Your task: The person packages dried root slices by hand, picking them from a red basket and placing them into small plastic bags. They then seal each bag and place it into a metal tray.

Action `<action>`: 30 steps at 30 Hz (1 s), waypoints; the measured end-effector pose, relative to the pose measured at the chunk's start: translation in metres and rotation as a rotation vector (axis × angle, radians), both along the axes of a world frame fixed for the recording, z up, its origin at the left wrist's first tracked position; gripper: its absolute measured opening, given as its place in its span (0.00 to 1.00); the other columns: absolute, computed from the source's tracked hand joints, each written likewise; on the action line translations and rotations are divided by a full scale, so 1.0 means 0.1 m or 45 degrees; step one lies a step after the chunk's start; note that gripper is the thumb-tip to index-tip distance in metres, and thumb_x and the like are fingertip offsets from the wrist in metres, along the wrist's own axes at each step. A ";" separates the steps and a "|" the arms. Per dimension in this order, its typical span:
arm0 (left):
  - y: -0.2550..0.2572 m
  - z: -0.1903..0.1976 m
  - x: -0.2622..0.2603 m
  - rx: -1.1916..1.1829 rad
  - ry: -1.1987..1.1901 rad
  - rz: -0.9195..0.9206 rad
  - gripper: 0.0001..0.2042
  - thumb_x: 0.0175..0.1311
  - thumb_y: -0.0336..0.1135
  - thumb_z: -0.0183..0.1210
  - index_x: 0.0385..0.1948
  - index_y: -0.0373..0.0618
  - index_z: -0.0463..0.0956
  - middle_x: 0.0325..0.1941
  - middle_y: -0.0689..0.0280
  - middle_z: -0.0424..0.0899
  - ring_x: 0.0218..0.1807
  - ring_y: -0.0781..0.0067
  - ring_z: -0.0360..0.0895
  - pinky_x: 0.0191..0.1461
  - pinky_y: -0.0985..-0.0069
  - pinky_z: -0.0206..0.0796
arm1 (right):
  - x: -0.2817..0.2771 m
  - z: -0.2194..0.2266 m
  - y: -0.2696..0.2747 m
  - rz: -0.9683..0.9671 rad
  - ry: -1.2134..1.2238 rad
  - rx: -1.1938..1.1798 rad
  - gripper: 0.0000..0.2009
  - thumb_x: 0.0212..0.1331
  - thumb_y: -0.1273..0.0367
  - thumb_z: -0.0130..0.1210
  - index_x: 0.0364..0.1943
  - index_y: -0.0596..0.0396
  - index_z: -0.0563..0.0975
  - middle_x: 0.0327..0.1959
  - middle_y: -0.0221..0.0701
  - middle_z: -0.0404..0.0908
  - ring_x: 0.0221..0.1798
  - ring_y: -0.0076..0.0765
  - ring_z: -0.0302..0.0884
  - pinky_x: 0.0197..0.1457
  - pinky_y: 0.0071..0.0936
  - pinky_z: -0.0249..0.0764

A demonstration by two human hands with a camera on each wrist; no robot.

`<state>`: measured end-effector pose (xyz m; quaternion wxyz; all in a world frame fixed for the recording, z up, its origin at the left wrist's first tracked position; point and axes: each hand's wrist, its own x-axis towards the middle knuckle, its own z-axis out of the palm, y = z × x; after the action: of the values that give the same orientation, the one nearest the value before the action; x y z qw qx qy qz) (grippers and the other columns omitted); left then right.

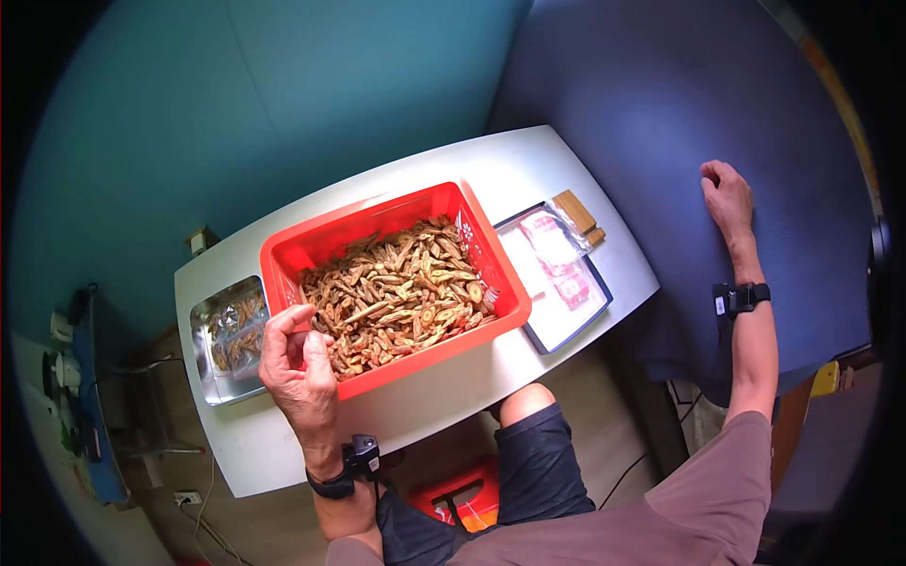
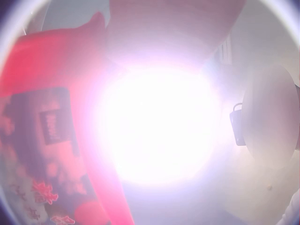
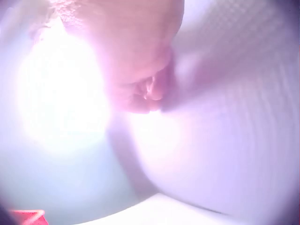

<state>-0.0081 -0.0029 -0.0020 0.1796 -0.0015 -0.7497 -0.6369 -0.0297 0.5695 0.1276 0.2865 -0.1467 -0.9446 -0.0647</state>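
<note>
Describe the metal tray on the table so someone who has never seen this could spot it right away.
Start at the white table and find the big red basket of dried brown slices in its middle. The metal tray sits right beside the basket's end where the left hand hovers. It is shiny silver and holds small clear packets, unlike the dark flat tray at the basket's other end.

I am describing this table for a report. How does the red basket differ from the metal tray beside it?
The red basket is plastic, deep and large; the metal tray is shiny, shallow and smaller. The basket is heaped with loose dried slices, while the tray holds such slices sealed in clear packets. The left hand is over the basket's near corner, not the tray. Both stand on the white table.
</note>
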 end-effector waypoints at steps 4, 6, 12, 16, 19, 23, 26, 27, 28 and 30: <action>0.00 -0.01 0.00 -0.007 0.027 -0.016 0.14 0.64 0.19 0.51 0.50 0.35 0.76 0.46 0.66 0.79 0.35 0.82 0.78 0.41 0.84 0.71 | -0.16 -0.09 -0.25 0.071 -0.316 -0.218 0.15 0.58 0.69 0.56 0.49 0.55 0.80 0.44 0.41 0.86 0.47 0.49 0.84 0.53 0.41 0.78; 0.01 -0.01 0.01 -0.014 -0.016 -0.034 0.13 0.65 0.19 0.51 0.50 0.36 0.76 0.46 0.66 0.79 0.34 0.83 0.77 0.37 0.85 0.70 | -0.18 -0.25 -0.47 0.133 -0.382 -0.135 0.16 0.57 0.70 0.55 0.50 0.56 0.80 0.45 0.41 0.85 0.48 0.48 0.84 0.53 0.41 0.78; 0.09 0.02 -0.01 -0.024 0.037 0.013 0.13 0.65 0.21 0.52 0.51 0.37 0.76 0.42 0.65 0.80 0.33 0.84 0.77 0.31 0.87 0.69 | -0.38 -0.46 -0.93 0.403 -0.569 -0.105 0.14 0.56 0.75 0.53 0.48 0.56 0.79 0.44 0.39 0.84 0.49 0.46 0.82 0.53 0.41 0.78; 0.10 0.03 -0.01 -0.069 0.006 0.027 0.13 0.66 0.22 0.53 0.51 0.39 0.76 0.33 0.67 0.82 0.29 0.85 0.77 0.30 0.87 0.69 | -0.56 -0.51 -1.07 0.650 -0.680 -0.165 0.13 0.56 0.76 0.56 0.46 0.55 0.78 0.42 0.39 0.83 0.46 0.45 0.82 0.51 0.40 0.78; 0.14 0.04 0.00 -0.071 0.042 0.020 0.14 0.65 0.22 0.53 0.52 0.39 0.77 0.33 0.67 0.82 0.29 0.85 0.77 0.31 0.86 0.69 | -0.70 -0.74 -1.21 0.901 -0.857 -0.255 0.15 0.55 0.75 0.62 0.48 0.56 0.77 0.43 0.38 0.83 0.47 0.46 0.82 0.50 0.40 0.79; 0.14 0.02 0.01 -0.137 0.055 -0.004 0.14 0.65 0.22 0.54 0.51 0.39 0.77 0.38 0.67 0.82 0.31 0.84 0.77 0.31 0.86 0.70 | -0.79 -1.26 -1.50 1.152 -1.129 -0.363 0.18 0.54 0.73 0.65 0.51 0.57 0.77 0.47 0.39 0.82 0.53 0.50 0.79 0.57 0.43 0.75; 0.10 0.01 0.01 -0.125 0.014 -0.006 0.13 0.66 0.23 0.53 0.52 0.38 0.76 0.52 0.65 0.79 0.34 0.82 0.77 0.34 0.84 0.72 | -0.76 -1.55 -1.65 1.151 -1.160 -0.385 0.20 0.61 0.65 0.63 0.56 0.54 0.74 0.49 0.38 0.79 0.58 0.47 0.75 0.61 0.45 0.68; 0.10 0.01 0.01 -0.133 0.009 -0.012 0.13 0.66 0.23 0.53 0.52 0.38 0.76 0.52 0.65 0.79 0.34 0.82 0.77 0.34 0.84 0.72 | -0.73 -1.58 -1.70 1.126 -1.096 -0.382 0.21 0.65 0.61 0.61 0.58 0.55 0.72 0.48 0.39 0.79 0.55 0.47 0.76 0.59 0.44 0.68; 0.11 0.01 0.01 -0.141 0.013 0.005 0.14 0.66 0.23 0.53 0.52 0.38 0.76 0.52 0.64 0.79 0.34 0.82 0.77 0.35 0.84 0.72 | -0.75 -1.60 -1.75 1.024 -1.124 -0.469 0.21 0.63 0.60 0.62 0.56 0.56 0.74 0.47 0.40 0.80 0.54 0.48 0.76 0.57 0.45 0.69; 0.12 0.02 0.01 -0.143 -0.018 0.025 0.14 0.66 0.23 0.53 0.53 0.38 0.76 0.54 0.63 0.78 0.34 0.82 0.77 0.36 0.84 0.72 | -0.84 -1.64 -1.84 0.921 -1.153 -0.559 0.21 0.62 0.60 0.63 0.53 0.57 0.75 0.46 0.41 0.80 0.53 0.48 0.77 0.56 0.45 0.69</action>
<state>-0.0067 0.0093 0.0002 0.1803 0.0002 -0.7855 -0.5921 -0.1135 0.3857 -0.0359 -0.1757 0.1693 -0.9536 0.1765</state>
